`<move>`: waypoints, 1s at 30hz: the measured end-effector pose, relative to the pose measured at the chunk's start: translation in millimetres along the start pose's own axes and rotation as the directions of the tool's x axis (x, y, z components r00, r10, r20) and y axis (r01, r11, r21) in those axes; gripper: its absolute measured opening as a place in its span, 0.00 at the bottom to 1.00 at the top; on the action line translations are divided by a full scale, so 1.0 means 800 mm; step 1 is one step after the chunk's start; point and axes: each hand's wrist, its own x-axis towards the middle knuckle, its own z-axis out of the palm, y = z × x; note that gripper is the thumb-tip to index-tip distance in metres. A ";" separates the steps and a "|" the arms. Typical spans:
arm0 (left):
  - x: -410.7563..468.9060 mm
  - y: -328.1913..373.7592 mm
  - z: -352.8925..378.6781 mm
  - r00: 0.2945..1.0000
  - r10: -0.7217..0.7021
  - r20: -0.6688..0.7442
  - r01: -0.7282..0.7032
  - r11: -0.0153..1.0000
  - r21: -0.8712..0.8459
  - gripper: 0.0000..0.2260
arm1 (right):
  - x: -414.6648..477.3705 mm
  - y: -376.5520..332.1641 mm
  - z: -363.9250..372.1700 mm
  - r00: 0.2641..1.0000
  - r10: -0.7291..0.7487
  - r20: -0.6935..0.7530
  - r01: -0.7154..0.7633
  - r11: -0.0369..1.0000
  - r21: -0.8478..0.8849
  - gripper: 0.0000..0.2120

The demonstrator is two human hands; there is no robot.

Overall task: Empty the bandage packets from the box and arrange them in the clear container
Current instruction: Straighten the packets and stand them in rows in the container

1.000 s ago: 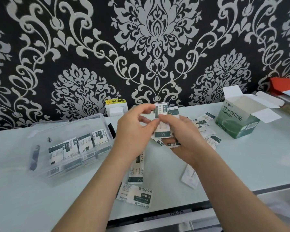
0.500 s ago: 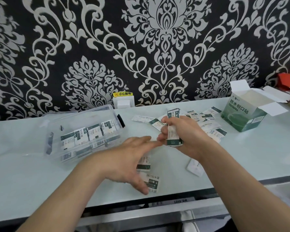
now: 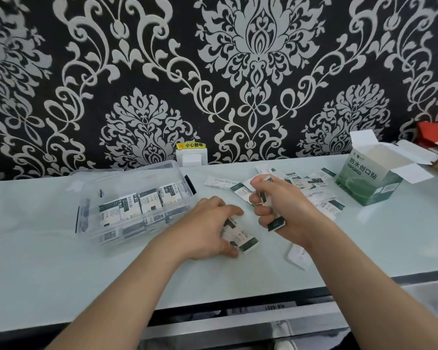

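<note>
Pinching a few flat packets [image 3: 243, 239] against the table [image 3: 61, 274], the left hand [image 3: 205, 228] curls nearest. Just beyond, the right hand [image 3: 286, 205] clamps a packet stack [image 3: 276, 224]. Farther left sits the clear container [image 3: 137, 178] with packets inside; the open box [image 3: 372, 178] stands far right.

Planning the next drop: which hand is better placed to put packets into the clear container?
Probably left: the left hand grips white-and-green bandage packets beside the clear plastic container; the right hand, holding its own stack, sits farther off.
</note>
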 end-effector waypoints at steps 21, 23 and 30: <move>0.049 0.039 -0.007 0.990 -0.136 0.034 0.137 0.990 -0.031 0.14 | -0.002 0.004 -0.020 0.977 -0.148 0.152 0.172 0.134 -0.976 0.12; 0.049 0.040 -0.008 0.990 -0.135 0.036 0.137 0.990 -0.029 0.13 | -0.003 0.002 -0.022 0.971 -0.163 0.175 0.197 0.134 -0.971 0.12; 0.047 0.044 -0.009 0.987 -0.153 -0.052 0.153 0.988 0.006 0.09 | 0.003 -0.022 -0.044 0.948 -0.265 -0.177 0.232 0.955 -0.186 0.04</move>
